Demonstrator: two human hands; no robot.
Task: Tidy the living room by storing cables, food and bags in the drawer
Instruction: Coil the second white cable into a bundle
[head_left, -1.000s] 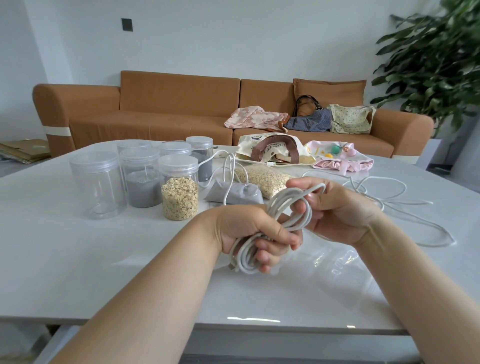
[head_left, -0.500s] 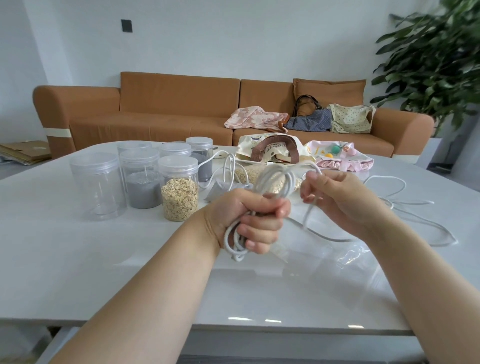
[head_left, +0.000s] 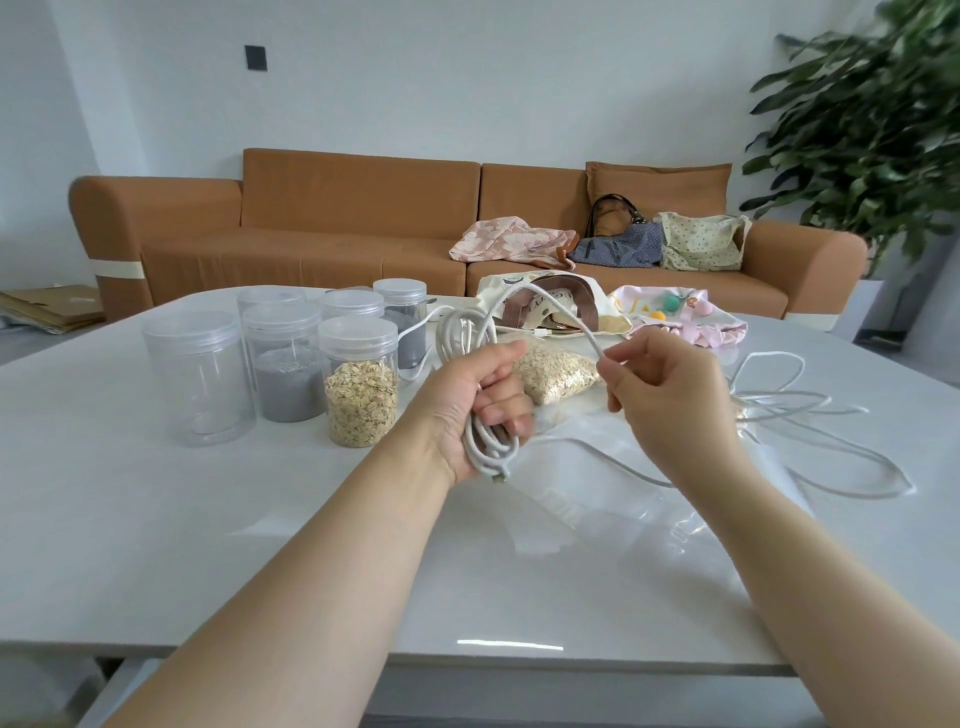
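In the left hand (head_left: 478, 410), a coil of white cable (head_left: 462, 332), fingers curled tight round it, loops sticking out above and below the fist. Just beside it the right hand (head_left: 670, 400), thumb and forefinger pinching the same cable at the end of an arc from the coil, other fingers loosely bent. Remaining length trailing down under the right hand and off in slack loops on the white table (head_left: 156, 519) to its right.

Between the hands and a little beyond, one bag of oats (head_left: 553, 374), lying flat. Beneath both hands, crumpled clear plastic (head_left: 597, 478); count unclear.

Left of the left hand, six clear lidded jars (head_left: 283, 364) in a cluster: one with oats, two with grey powder, three seemingly empty.

Beyond the hands, two fabric bags on the table: a cream tote (head_left: 545, 306) with brown handles, partly crossed by the cable arc, and a pink pouch (head_left: 680, 322). Farther back, one orange sofa (head_left: 311, 218) with three more bags (head_left: 618, 244). Beyond the right hand, one leafy plant (head_left: 872, 130).
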